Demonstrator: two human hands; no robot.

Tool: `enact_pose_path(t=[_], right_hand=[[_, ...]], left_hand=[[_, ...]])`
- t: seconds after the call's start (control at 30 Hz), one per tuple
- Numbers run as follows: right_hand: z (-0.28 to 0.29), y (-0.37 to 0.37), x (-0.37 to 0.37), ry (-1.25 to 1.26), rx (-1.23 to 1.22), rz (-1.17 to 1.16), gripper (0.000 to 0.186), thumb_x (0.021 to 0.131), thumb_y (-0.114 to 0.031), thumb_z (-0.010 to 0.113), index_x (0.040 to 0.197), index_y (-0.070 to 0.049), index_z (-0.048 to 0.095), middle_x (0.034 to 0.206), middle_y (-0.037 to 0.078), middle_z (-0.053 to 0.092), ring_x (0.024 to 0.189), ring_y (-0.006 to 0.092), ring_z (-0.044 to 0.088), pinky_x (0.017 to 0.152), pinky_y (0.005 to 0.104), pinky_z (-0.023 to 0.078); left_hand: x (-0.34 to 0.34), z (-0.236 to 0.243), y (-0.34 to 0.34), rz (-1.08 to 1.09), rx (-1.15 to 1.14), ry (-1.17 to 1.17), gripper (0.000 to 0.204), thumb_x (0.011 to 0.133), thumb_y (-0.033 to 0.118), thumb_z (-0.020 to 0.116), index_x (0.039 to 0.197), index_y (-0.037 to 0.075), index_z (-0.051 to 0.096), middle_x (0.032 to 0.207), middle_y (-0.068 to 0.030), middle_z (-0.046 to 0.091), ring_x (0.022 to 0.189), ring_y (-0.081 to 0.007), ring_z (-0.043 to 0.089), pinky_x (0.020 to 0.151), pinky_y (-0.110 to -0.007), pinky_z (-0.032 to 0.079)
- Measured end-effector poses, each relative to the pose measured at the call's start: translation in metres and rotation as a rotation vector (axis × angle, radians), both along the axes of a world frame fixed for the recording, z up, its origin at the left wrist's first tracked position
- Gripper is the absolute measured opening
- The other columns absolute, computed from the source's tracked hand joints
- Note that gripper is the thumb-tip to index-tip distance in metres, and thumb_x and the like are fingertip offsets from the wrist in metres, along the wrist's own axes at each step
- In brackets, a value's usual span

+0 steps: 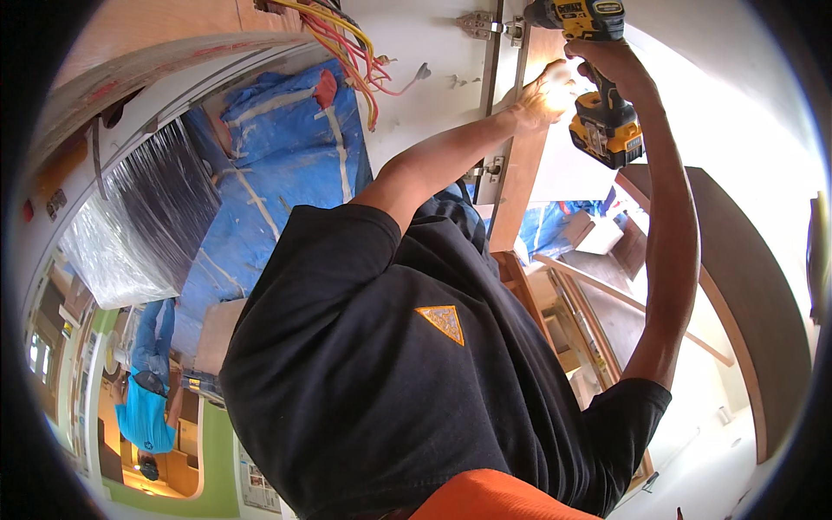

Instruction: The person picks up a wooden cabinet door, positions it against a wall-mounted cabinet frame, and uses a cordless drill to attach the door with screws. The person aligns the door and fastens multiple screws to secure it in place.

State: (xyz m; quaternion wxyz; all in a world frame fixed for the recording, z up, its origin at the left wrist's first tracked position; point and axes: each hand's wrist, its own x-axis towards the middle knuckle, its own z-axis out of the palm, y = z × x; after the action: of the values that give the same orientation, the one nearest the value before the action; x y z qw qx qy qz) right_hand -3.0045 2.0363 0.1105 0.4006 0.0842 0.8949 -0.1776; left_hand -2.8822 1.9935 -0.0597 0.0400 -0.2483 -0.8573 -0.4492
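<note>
My right hand [620, 68] is wrapped round the handle of a yellow and black cordless drill [593, 21], held high with its battery pack toward me. Just left of the drill, my left hand [544, 94] is at the edge of a wooden cabinet panel [520, 173], its fingers curled. Strong glare washes out those fingers, so whatever they hold cannot be made out. One metal hinge [477, 26] sits beyond my left hand, on a white panel [433, 74]. Closer to my body, another hinge [492, 170] joins the dark edge beside the wood.
Loose red and yellow wires [351, 52] hang at the upper left. Taped blue sheeting [260, 186] spreads beside a plastic-wrapped block [143, 217]. A person in a blue shirt [147, 416] stands at far left. A brown curved-looking panel [745, 303] is on the right.
</note>
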Motion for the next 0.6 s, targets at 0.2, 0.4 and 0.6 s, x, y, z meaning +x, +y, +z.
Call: enact_pose_path(t=[0.2, 0.4, 0.6], right_hand=[[-0.008, 0.004, -0.004, 0.037, -0.086, -0.004, 0.036, 0.079, -0.038, 0.073, 0.099, -0.008, 0.069, 0.082, 0.004, 0.069, 0.069, 0.0118, 0.065, 0.061, 0.0278, 0.051], [-0.013, 0.015, -0.005, 0.092, -0.143, -0.012, 0.045, 0.082, -0.042, 0.077, 0.112, -0.009, 0.068, 0.094, 0.005, 0.072, 0.079, 0.015, 0.072, 0.062, 0.0261, 0.054], [-0.022, 0.024, 0.004, 0.199, -0.168, -0.074, 0.042, 0.084, -0.036, 0.077, 0.115, -0.01, 0.067, 0.098, 0.006, 0.073, 0.078, 0.0158, 0.074, 0.066, 0.0262, 0.058]], left_hand=[[-0.004, 0.0, 0.003, 0.024, -0.131, -0.018, 0.054, 0.076, 0.014, 0.066, 0.129, 0.008, 0.057, 0.128, -0.009, 0.059, 0.14, -0.032, 0.031, 0.123, -0.044, 0.016], [-0.006, -0.002, 0.003, -0.016, -0.165, -0.035, 0.051, 0.079, 0.013, 0.064, 0.13, 0.008, 0.057, 0.129, -0.0098, 0.059, 0.139, -0.0317, 0.035, 0.123, -0.045, 0.015], [-0.005, -0.004, 0.005, 0.116, -0.15, 0.134, 0.025, 0.08, 0.021, 0.065, 0.101, 0.01, 0.072, 0.106, -0.0065, 0.067, 0.116, -0.0223, 0.055, 0.121, -0.049, 0.018]])
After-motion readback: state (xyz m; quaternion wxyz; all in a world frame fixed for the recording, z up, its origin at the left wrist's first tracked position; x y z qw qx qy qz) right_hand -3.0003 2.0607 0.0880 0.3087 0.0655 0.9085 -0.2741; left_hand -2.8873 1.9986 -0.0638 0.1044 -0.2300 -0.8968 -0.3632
